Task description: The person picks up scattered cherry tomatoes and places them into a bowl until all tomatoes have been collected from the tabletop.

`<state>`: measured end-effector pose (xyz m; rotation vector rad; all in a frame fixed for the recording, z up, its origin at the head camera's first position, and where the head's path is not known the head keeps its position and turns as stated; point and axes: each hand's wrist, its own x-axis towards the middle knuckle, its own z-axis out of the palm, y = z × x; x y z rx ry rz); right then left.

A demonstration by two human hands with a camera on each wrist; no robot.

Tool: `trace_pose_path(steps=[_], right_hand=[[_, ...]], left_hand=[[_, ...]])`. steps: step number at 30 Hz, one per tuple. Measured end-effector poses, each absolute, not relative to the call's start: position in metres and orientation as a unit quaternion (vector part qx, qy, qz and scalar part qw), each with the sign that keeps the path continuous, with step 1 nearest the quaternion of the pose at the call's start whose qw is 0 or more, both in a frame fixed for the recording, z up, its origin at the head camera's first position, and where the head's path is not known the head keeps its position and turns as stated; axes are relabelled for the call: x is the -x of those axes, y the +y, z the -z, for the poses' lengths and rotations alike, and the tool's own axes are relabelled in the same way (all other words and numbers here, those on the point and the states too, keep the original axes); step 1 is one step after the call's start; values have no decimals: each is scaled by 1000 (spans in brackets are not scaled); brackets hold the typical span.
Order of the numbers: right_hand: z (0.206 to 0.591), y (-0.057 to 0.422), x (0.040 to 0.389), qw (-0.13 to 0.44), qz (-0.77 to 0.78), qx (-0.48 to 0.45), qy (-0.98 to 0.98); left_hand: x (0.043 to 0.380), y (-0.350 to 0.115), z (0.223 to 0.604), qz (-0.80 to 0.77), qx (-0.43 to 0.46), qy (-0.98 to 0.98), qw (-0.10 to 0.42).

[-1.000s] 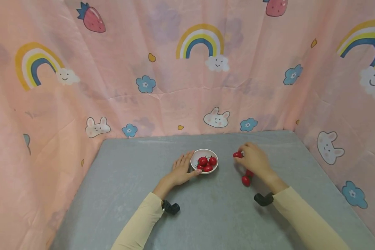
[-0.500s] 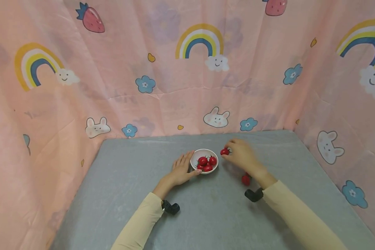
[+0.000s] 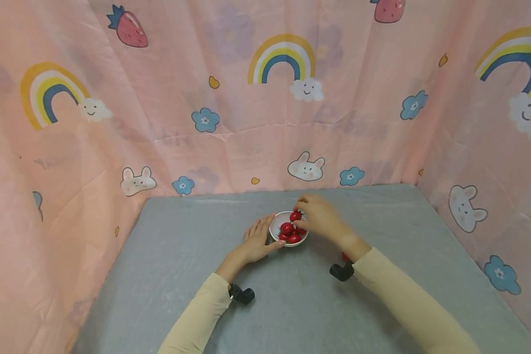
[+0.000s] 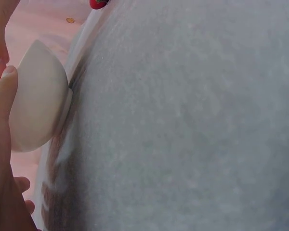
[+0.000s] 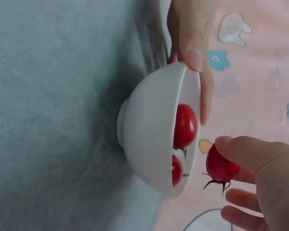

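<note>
My right hand [image 3: 320,217] pinches a red cherry tomato [image 5: 221,164] with green sepals between thumb and fingers, right over the far right rim of a small white bowl [image 5: 149,113]. Inside the bowl lie several more cherry tomatoes [image 3: 287,228]. My left hand [image 3: 257,241] rests against the bowl's left side, its fingers straight and its thumb at the near rim. In the right wrist view the left thumb [image 5: 195,58] touches the rim. The left wrist view shows the bowl's pale outer wall [image 4: 41,98] beside that hand.
On the grey table [image 3: 292,305], a cherry tomato [image 3: 345,256] lies partly hidden beneath the right wrist. A black wrist camera [image 3: 341,272] sits by the right cuff, and another camera [image 3: 242,294] by the left. A pink printed curtain [image 3: 230,157] encloses the back and sides.
My right hand has carried the pinched cherry tomato leftward from the right side of the table to over the bowl. The left hand and the bowl have stayed put.
</note>
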<state>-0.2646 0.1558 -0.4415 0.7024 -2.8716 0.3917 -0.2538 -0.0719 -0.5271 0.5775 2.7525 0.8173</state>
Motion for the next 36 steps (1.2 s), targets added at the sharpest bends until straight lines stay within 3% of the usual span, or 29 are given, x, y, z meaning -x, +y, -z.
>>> trace_pose_path(steps=[19,36], right_hand=[[438,134,270,99,-110,-303,-941],[444,126,277,80,-100,-314,-941]], left_hand=[[256,-72,528,-258,-205,939,98],[257,-73,527,-246,-203,944,88]])
